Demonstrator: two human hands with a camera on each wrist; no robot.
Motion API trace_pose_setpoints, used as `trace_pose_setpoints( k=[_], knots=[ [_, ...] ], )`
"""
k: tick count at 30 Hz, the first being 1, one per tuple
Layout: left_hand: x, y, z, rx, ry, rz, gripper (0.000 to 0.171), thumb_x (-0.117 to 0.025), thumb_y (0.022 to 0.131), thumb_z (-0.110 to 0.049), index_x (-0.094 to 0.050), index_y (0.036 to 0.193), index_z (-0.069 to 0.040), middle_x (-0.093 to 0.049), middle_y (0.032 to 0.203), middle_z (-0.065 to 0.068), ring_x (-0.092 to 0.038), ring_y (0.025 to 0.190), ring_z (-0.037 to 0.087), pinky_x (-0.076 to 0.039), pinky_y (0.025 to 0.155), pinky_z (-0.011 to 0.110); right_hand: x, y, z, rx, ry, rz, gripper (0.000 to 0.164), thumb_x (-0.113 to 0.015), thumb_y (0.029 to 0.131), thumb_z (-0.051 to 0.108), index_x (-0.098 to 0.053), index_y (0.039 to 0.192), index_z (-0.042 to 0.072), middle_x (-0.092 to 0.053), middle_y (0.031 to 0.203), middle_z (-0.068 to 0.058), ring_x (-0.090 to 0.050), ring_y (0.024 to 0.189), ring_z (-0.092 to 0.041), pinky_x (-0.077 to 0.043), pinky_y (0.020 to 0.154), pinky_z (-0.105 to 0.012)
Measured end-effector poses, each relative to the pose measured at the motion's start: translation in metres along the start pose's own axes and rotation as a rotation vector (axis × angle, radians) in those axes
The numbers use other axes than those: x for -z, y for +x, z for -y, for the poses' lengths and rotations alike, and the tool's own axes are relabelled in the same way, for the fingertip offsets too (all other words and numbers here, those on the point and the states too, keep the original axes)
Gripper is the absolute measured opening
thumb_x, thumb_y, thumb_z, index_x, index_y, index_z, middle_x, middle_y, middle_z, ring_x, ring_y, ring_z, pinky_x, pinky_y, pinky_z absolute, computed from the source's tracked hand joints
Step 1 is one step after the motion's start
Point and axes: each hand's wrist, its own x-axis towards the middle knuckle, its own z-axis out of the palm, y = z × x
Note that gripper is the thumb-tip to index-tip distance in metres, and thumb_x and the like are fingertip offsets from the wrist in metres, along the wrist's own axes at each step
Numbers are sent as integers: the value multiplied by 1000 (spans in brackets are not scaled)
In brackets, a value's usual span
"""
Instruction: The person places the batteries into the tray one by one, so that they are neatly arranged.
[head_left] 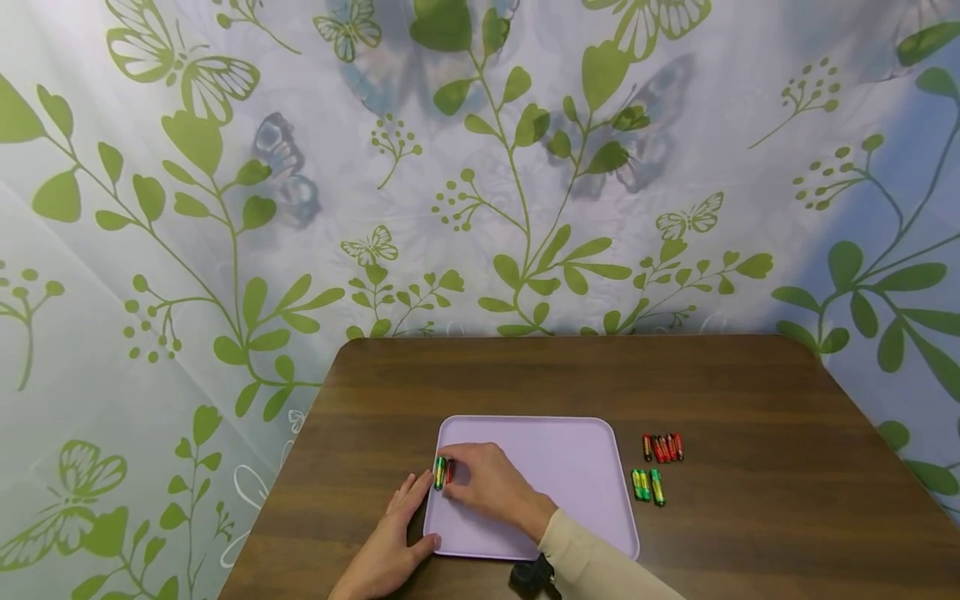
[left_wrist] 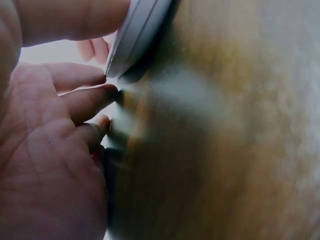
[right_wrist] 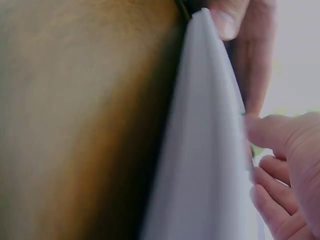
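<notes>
In the head view, a lilac tray (head_left: 555, 475) lies on the wooden table. Near its left rim a green battery (head_left: 439, 472) and a red battery (head_left: 450, 472) stand side by side, lengthwise to the person. My right hand (head_left: 491, 485) reaches over the tray and pinches the red battery between thumb and fingers. Only slivers of the batteries show past the tray's wall (right_wrist: 200, 150) in the right wrist view. My left hand (head_left: 393, 533) rests at the tray's left edge with its fingers extended; the left wrist view shows its fingers (left_wrist: 90, 100) beside the rim.
To the right of the tray, on the table (head_left: 780, 467), lie several red batteries (head_left: 663, 447) in a row. Closer to the person are green batteries, two together (head_left: 641, 485) and one slightly apart (head_left: 657, 487). A leaf-patterned curtain (head_left: 525, 167) hangs behind the table.
</notes>
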Motion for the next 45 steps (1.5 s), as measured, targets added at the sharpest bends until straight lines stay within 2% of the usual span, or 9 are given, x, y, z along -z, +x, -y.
trace_pose_setpoints(
  k=[7,14,19,25,31,38,45],
  knots=[
    [0,-1,-1,13,5,-11,89,-82,93,-12,-39,171,-15,-39,176,17,-16,166,54,-19,123,84,23,-10,-7,-49,77,24,52,-89,88,16,-76,138,8,-79,135,-3,-75,125,-19,-61,106,-40],
    [-1,-1,-2,24,15,-14,89,-84,92,-12,-41,170,-16,-40,176,15,-18,168,50,-23,125,80,52,-26,-15,-108,164,29,53,-90,89,19,-76,139,9,-78,137,-1,-77,122,-25,-61,105,-45],
    [-1,-2,-2,31,9,-8,89,-83,92,-12,-41,170,-15,-39,176,16,-18,167,51,-22,124,80,70,-39,-22,-127,191,22,54,-91,89,21,-76,139,8,-78,137,-2,-77,120,-32,-61,105,-49],
    [-1,-1,-1,32,5,-4,89,-83,93,-10,-40,170,-15,-38,176,17,-17,167,51,-21,124,81,91,-55,-33,-165,179,21,57,-93,88,25,-75,140,10,-78,138,1,-77,121,-31,-60,106,-47],
    [0,-2,-1,27,-4,3,89,-83,93,-12,-39,171,-15,-37,177,17,-15,167,52,-20,124,83,109,-71,-44,-154,139,0,58,-94,87,29,-76,138,10,-79,136,0,-79,118,-31,-62,103,-46],
    [0,-1,-1,40,-4,15,89,-81,95,-12,-37,172,-15,-35,178,17,-13,168,50,-19,124,82,127,-90,-58,-171,143,-4,59,-94,87,32,-76,138,9,-79,135,-2,-79,118,-33,-62,102,-43],
    [1,-2,-2,31,-9,20,90,-83,94,-12,-37,171,-15,-36,177,19,-13,168,51,-20,125,81,147,-113,-71,-172,78,-32,59,-95,87,35,-77,138,9,-79,135,-2,-79,116,-31,-63,100,-40]
  ],
)
